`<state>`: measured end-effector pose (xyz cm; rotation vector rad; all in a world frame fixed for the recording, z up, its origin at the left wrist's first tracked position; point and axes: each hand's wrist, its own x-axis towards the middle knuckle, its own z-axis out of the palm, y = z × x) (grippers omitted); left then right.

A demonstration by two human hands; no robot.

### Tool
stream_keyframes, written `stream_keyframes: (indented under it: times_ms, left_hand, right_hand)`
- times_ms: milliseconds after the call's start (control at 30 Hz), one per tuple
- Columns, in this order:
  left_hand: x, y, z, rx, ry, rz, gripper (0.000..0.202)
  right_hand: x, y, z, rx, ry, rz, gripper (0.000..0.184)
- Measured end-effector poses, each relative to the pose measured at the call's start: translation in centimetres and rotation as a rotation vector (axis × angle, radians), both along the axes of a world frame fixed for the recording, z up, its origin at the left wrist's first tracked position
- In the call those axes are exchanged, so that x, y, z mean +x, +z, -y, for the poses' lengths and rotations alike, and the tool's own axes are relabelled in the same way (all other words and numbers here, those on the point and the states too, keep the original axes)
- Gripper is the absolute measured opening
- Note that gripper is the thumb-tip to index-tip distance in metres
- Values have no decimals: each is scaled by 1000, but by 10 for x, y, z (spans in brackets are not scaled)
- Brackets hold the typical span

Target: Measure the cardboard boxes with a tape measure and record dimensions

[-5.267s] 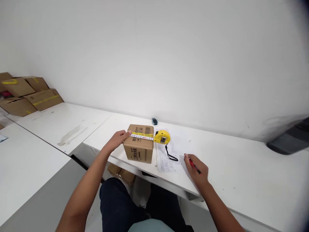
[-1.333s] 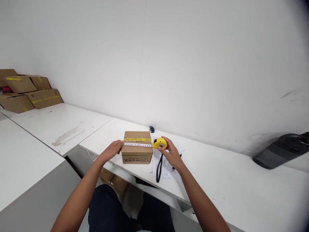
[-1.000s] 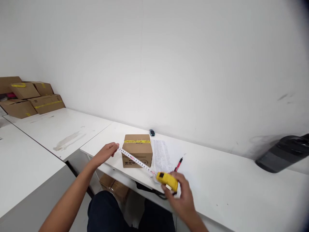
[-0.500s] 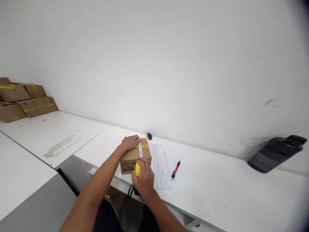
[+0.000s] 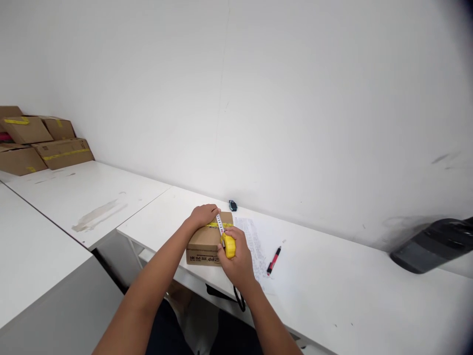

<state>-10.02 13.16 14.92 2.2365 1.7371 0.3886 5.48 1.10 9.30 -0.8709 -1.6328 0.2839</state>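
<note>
A small brown cardboard box [image 5: 204, 239] with yellow tape across its top and dark printing on its front lies near the desk's front edge. My right hand [image 5: 238, 259] is wrapped around the yellow case of a tape measure [image 5: 229, 246], over the box's right front part. From the case a short white blade [image 5: 219, 223] runs slantwise across the box top to the far side. There my left hand [image 5: 205, 215] rests on the box, closed at the blade's end; its fingertips are partly hidden. A dark wrist strap hangs below my right hand.
Right of the box lie a written sheet of paper [image 5: 254, 236] and a red and black pen [image 5: 274, 260]. A dark watch-like object [image 5: 232, 205] sits by the wall. A black bottle [image 5: 430, 245] stands at the right, and several taped cartons [image 5: 66, 153] are stacked far left.
My right hand has moved right and a little away from me with the tape measure case. The blade now slants and shows less length. My left hand stays at the box's far side.
</note>
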Motion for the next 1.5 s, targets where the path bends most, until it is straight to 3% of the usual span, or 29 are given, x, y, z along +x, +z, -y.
stream_keyframes:
  times_ms: [167,433,567,700,800,900,1033,1100,1167,1267,1400,1500]
  left_hand:
    - [0,1,2,-6,30,14,38]
    - [-1,-2,0,4,54,47,39]
    - [-3,-3,-4,27,62,123,39]
    - [-6,5,1,78,66,258,40]
    - [-2,18,25,163,79,374,45]
    - [13,27,70,206,-13,435,41]
    - [40,22,121,207,-309,177,38]
    - [42,15,126,206,-288,41,54]
    - [29,7,119,188,-136,-63,80]
    - [-17,-5,107,174,21,-83,99]
    - [-85,-34,120,277,69,266,99]
    - [-99,-65,142,293,204,569,101]
  right_hand:
    - [-8,1,4,-25,-46,-10,35]
    - [-21,-12,35,-35,-131,98,40]
    - [-20,-10,29,-31,-132,55,36]
    - [-18,-9,19,-1,-68,57,34]
    - [-10,-15,23,-64,-38,35,39]
    - [11,-26,34,-250,-99,-97,51]
    - [46,-50,54,-368,-231,-313,60]
    - [59,-64,65,-406,-292,-371,60]
    - [67,-78,78,-473,-309,-399,61]
    - [73,-99,99,-617,-311,-462,67]
    - [80,-119,120,-767,-308,-733,90]
    - [82,-112,119,-827,-193,-828,91]
